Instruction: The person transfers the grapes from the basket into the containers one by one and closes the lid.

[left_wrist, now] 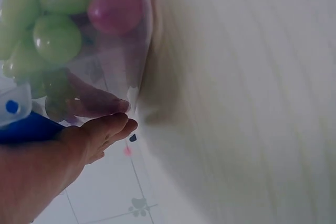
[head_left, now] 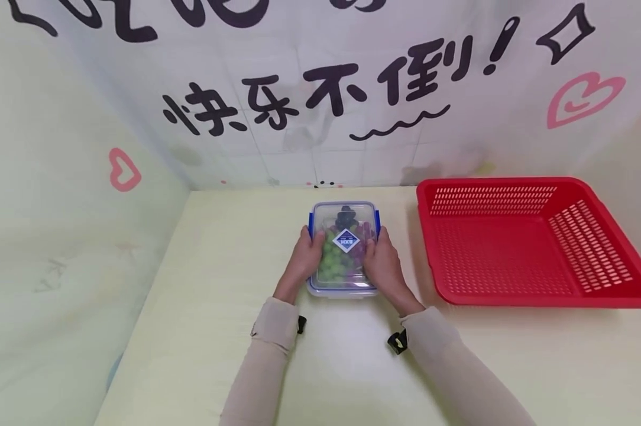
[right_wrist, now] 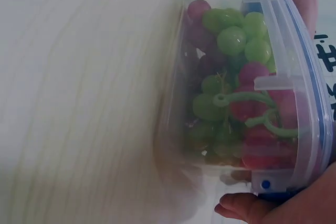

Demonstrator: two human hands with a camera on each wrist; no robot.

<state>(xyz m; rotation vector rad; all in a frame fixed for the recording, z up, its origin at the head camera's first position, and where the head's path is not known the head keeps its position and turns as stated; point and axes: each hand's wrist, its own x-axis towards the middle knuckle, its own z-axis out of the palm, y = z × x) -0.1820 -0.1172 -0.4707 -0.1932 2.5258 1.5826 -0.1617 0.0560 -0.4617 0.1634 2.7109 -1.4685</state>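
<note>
A clear plastic food container (head_left: 371,283) with a lid stands near the middle of the table. Through its walls show green grapes (right_wrist: 231,40), pinkish-red ones and a dark bunch at the far end; a green stem (right_wrist: 244,97) curls among them. On the lid is a blue and white diamond label (head_left: 346,241). My left hand (head_left: 304,258) grips the left side, thumb over the lid edge. From the right, my right hand (head_left: 387,267) holds it the same way. Blue latches (head_left: 378,222) run along both sides, partly covered by the hands.
To the right sits a red plastic basket (head_left: 501,254) with slotted walls, its near-left rim not far from my right forearm. The pale table (head_left: 203,331) meets a printed cloth backdrop (head_left: 278,160) just behind the container. Another cloth side (head_left: 75,266) closes off the left.
</note>
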